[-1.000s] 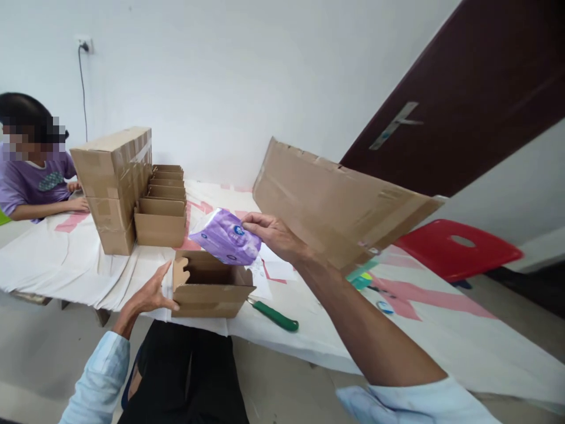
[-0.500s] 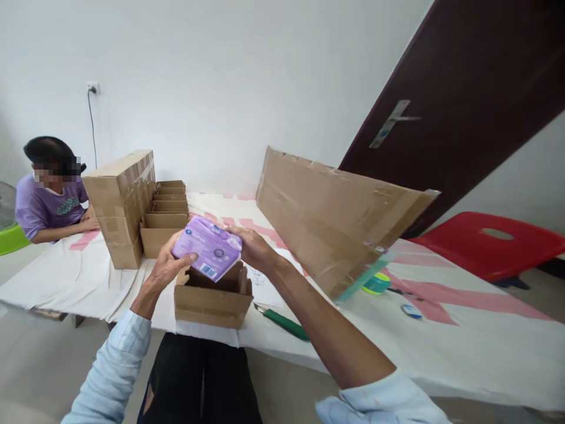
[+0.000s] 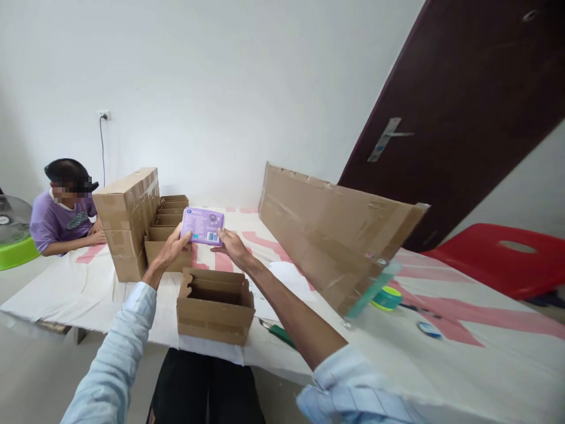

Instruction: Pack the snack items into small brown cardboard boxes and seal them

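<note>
While your left hand (image 3: pixel 171 252) and right hand (image 3: pixel 236 249), nearly closed, pinch opposite ends of the purple packet (image 3: pixel 200 225) left of the frame's centre, it seems light, soft, perhaps slippery; these ends look good for holding. White cloth (image 3: pixel 441 371) with pink strips (image 3: pixel 485 318) lies under the open box (image 3: pixel 215 321); a dark door (image 3: pixel 454 106) stands upper right.
</note>
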A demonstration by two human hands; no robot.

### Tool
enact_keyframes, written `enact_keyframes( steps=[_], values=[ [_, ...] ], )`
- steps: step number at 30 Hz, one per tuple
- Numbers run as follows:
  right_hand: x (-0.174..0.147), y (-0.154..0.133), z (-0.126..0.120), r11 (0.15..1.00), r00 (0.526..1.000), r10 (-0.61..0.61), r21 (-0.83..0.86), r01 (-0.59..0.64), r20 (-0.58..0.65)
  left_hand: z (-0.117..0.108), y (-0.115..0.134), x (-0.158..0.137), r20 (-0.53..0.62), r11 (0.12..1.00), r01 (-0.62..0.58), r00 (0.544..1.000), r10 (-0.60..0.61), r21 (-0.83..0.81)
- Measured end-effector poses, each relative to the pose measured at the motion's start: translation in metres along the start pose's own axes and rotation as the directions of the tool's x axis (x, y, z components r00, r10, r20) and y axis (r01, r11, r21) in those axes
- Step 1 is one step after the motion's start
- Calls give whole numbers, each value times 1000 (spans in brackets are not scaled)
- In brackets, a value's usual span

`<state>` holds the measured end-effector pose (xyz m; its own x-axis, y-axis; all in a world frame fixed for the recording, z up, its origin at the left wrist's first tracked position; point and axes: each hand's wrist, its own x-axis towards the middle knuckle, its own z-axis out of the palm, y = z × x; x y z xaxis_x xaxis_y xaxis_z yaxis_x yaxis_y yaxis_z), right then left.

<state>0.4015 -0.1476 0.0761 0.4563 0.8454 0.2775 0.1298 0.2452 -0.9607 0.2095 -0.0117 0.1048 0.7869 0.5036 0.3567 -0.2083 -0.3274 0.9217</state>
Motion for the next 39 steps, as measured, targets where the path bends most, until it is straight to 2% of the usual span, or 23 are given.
enact_keyframes(
  steps=[4,8,12,16,23,28,33,39],
  values=[
    [11,20,-11,993,992,116,-40,-114,46,-5,-40,14,29,990,138,990,-137,-24],
    [12,39,-18,972,972,227,-70,-223,67,0,-75,17,63,972,221,974,-216,-80],
    [9,56,-22,955,954,291,-75,-286,77,5,-95,12,81,964,235,971,-226,-126],
    [7,68,-25,941,940,335,-66,-331,67,9,-101,3,105,964,209,975,-193,-162],
    [6,76,-26,945,944,326,-31,-325,59,11,-96,-3,124,959,211,974,-190,-189],
    [2,61,-26,980,978,199,-6,-199,57,11,-86,6,72,961,200,979,-189,-191],
    [4,27,-28,1000,1000,7,1,-7,22,10,-50,18,54,972,114,993,-105,-205],
    [-2,-11,-22,988,988,-154,-29,154,-18,9,-9,16,51,978,-26,998,37,-205]
  ],
)
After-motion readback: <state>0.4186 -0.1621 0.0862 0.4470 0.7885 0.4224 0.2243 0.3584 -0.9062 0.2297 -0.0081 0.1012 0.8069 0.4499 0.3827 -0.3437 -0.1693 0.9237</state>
